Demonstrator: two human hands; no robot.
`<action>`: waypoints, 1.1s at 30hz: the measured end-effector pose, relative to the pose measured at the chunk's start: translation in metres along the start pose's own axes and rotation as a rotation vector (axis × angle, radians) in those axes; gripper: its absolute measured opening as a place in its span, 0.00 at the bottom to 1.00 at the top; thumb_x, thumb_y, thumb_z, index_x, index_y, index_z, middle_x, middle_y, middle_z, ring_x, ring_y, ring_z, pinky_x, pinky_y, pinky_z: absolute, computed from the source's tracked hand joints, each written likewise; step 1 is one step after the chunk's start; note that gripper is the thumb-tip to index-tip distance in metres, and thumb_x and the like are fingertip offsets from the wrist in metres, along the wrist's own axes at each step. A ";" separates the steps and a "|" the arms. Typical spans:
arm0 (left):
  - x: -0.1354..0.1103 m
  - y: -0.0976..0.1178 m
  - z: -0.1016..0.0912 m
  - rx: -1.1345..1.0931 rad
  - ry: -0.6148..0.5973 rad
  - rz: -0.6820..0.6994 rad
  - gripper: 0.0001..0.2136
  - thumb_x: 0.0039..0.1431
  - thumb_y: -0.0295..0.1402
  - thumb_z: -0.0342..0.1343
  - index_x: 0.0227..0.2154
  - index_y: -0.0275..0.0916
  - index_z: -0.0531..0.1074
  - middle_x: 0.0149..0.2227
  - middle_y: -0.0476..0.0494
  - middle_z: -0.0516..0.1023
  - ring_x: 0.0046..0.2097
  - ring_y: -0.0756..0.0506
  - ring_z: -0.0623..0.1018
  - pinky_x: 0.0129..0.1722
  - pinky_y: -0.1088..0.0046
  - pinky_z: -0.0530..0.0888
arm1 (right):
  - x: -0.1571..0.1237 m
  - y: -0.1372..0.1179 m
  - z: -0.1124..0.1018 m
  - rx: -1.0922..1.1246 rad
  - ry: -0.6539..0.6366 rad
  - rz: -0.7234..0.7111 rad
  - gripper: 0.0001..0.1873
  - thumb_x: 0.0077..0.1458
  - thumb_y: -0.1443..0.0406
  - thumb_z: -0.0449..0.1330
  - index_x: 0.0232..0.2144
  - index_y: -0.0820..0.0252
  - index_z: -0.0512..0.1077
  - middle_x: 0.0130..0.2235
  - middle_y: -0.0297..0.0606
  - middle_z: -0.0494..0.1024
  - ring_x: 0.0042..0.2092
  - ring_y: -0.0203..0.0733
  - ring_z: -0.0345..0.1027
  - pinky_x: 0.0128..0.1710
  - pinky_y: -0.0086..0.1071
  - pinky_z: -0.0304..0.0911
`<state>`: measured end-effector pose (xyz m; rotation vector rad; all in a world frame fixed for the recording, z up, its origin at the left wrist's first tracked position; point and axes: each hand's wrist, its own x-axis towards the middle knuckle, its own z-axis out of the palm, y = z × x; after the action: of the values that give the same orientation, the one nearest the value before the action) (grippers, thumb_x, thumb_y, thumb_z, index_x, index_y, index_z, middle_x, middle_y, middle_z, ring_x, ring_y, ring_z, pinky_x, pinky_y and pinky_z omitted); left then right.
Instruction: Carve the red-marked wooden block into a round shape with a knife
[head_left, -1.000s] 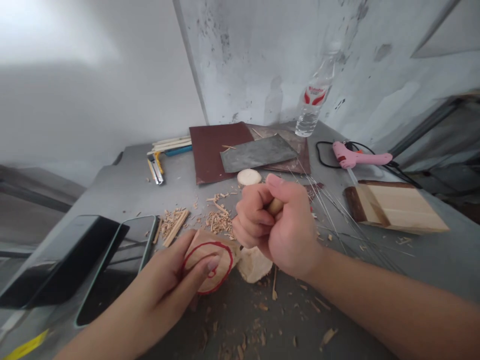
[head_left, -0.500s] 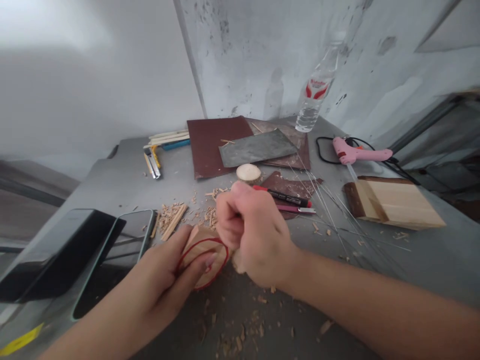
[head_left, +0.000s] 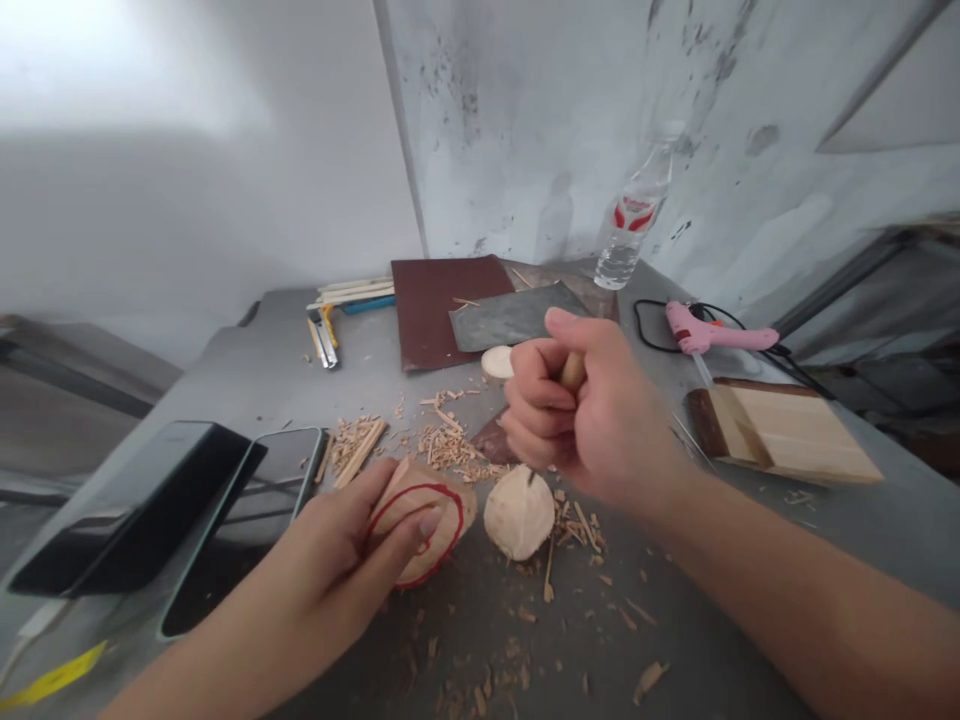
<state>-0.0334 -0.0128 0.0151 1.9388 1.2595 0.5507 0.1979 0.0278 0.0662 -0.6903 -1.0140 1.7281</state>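
My left hand (head_left: 375, 535) grips a small pale block of wood (head_left: 424, 520), thumb laid across its top face. A red circle with a small red mark near the middle is drawn on that face. My right hand (head_left: 577, 400) is closed in a fist around a wooden-handled tool (head_left: 573, 372); the rounded handle end shows, and a thin dark part below the fist may be its tip. Under that fist, a round pale wood piece (head_left: 519, 515) lies beside the block. Another wood disc (head_left: 497, 362) sits farther back, partly covered by my right hand.
Wood shavings (head_left: 450, 440) litter the grey table. On the left are a dark phone-like device (head_left: 127, 500), a green-edged case (head_left: 240, 530) and a cutter knife (head_left: 322, 338). Sandpaper sheets (head_left: 427, 315) and a water bottle (head_left: 630, 225) stand behind. A pink glue gun (head_left: 716, 332) and wooden block (head_left: 787, 430) are right.
My right hand has pulled up and to the right, away from the marked block, uncovering the round wood piece. My left hand keeps its hold on the block. The view has shifted slightly.
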 end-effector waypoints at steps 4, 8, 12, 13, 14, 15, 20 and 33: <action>-0.002 -0.001 -0.001 -0.003 -0.045 -0.056 0.14 0.71 0.47 0.50 0.33 0.45 0.64 0.29 0.51 0.74 0.38 0.45 0.79 0.34 0.73 0.74 | 0.001 -0.003 -0.005 -0.203 -0.024 0.210 0.29 0.70 0.53 0.47 0.17 0.54 0.52 0.17 0.22 0.43 0.18 0.30 0.34 0.16 0.28 0.33; -0.002 -0.003 -0.001 -0.055 0.041 -0.093 0.12 0.68 0.46 0.55 0.35 0.45 0.65 0.30 0.51 0.74 0.36 0.45 0.77 0.33 0.73 0.73 | 0.004 0.024 -0.006 -0.145 -0.046 0.215 0.30 0.71 0.49 0.48 0.18 0.53 0.53 0.17 0.21 0.45 0.17 0.30 0.35 0.16 0.27 0.35; -0.002 0.000 -0.003 -0.218 0.143 -0.146 0.13 0.65 0.47 0.59 0.38 0.44 0.69 0.31 0.50 0.76 0.32 0.47 0.75 0.29 0.75 0.73 | 0.001 0.036 -0.002 -0.080 -0.117 0.183 0.32 0.69 0.43 0.49 0.19 0.53 0.53 0.17 0.20 0.45 0.18 0.30 0.34 0.17 0.27 0.35; -0.002 0.002 -0.004 -0.271 0.169 -0.159 0.13 0.65 0.48 0.59 0.39 0.44 0.70 0.31 0.50 0.77 0.30 0.48 0.74 0.27 0.76 0.73 | -0.001 0.033 -0.001 -0.098 -0.136 0.162 0.32 0.69 0.42 0.49 0.20 0.54 0.53 0.18 0.21 0.45 0.19 0.31 0.35 0.18 0.27 0.36; -0.002 0.003 -0.005 -0.323 0.200 -0.168 0.14 0.65 0.49 0.59 0.39 0.44 0.71 0.30 0.51 0.77 0.28 0.49 0.73 0.25 0.76 0.72 | -0.003 0.027 0.000 -0.164 -0.150 0.141 0.32 0.69 0.42 0.49 0.21 0.54 0.53 0.19 0.21 0.47 0.20 0.31 0.38 0.19 0.28 0.39; -0.002 0.004 -0.006 -0.368 0.233 -0.175 0.14 0.66 0.50 0.59 0.39 0.44 0.71 0.29 0.52 0.76 0.27 0.49 0.72 0.23 0.77 0.72 | -0.007 0.020 0.000 -0.258 -0.167 0.115 0.31 0.69 0.41 0.50 0.22 0.55 0.55 0.20 0.22 0.49 0.21 0.32 0.40 0.21 0.28 0.41; -0.003 0.008 -0.011 -0.474 0.448 -0.145 0.16 0.65 0.51 0.60 0.33 0.43 0.73 0.24 0.53 0.73 0.23 0.51 0.70 0.18 0.79 0.71 | -0.024 -0.007 -0.005 -1.358 -0.269 0.094 0.24 0.50 0.51 0.76 0.41 0.55 0.73 0.38 0.33 0.73 0.35 0.41 0.65 0.30 0.31 0.56; -0.005 0.014 -0.021 -0.516 0.587 -0.089 0.16 0.65 0.50 0.61 0.33 0.42 0.72 0.24 0.54 0.71 0.23 0.53 0.69 0.19 0.80 0.70 | -0.038 0.008 -0.003 -2.067 -0.311 -0.139 0.34 0.57 0.82 0.53 0.60 0.48 0.69 0.49 0.40 0.72 0.33 0.41 0.67 0.26 0.32 0.47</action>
<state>-0.0423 -0.0132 0.0391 1.3195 1.3631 1.3189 0.2101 -0.0077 0.0576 -1.4069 -2.8334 0.0223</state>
